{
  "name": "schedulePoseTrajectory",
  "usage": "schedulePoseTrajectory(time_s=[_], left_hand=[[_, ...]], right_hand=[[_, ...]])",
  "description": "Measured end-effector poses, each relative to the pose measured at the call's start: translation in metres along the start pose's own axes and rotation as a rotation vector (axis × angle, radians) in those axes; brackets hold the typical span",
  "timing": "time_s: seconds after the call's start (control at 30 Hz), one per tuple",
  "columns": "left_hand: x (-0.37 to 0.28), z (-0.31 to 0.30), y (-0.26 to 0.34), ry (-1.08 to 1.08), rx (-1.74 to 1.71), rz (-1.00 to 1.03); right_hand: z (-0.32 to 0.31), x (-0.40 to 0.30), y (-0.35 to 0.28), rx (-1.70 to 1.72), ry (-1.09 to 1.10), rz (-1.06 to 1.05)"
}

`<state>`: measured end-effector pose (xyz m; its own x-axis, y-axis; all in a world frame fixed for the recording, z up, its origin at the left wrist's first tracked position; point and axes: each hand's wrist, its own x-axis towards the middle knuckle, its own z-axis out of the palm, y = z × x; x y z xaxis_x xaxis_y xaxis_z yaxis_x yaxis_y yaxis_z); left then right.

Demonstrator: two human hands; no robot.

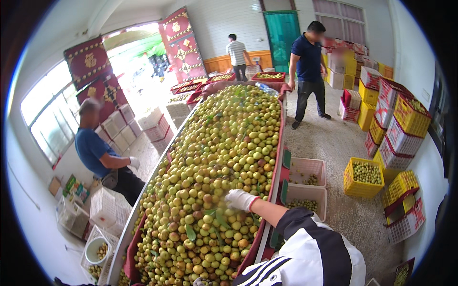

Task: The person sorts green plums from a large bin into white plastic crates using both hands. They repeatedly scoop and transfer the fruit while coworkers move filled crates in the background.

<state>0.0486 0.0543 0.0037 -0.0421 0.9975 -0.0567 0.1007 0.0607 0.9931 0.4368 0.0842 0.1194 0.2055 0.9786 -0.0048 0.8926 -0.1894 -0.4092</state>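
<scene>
A deep heap of green-and-brown fruits, apparently fresh jujubes, covers a long sorting table lined with dark red cloth. My right hand, in a white knit glove, reaches over the heap from the right. Its fingers point down at the fruit and are blurred, so whether they grip one is unclear. Only a sliver of my gloved left hand shows at the bottom edge, over the near fruit; its fingers are mostly cut off. Green leaves lie among the fruits near my right hand.
Pale crates holding some fruit stand against the table's right side. A yellow crate of fruit and stacked crates occupy the right. One gloved co-worker is at left; two more people are beyond. A white bucket sits lower left.
</scene>
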Motion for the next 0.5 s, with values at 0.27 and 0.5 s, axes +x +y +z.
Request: schedulePoseTrajectory(time_s=[0.27,0.5], left_hand=[[0.002,0.039,0.028,-0.041,0.049,0.050],[-0.005,0.054,0.035,-0.039,0.042,0.039]], right_hand=[[0.016,-0.046,0.025,0.320,0.437,0.056],[0.058,-0.051,0.037,0.122,0.284,0.044]])
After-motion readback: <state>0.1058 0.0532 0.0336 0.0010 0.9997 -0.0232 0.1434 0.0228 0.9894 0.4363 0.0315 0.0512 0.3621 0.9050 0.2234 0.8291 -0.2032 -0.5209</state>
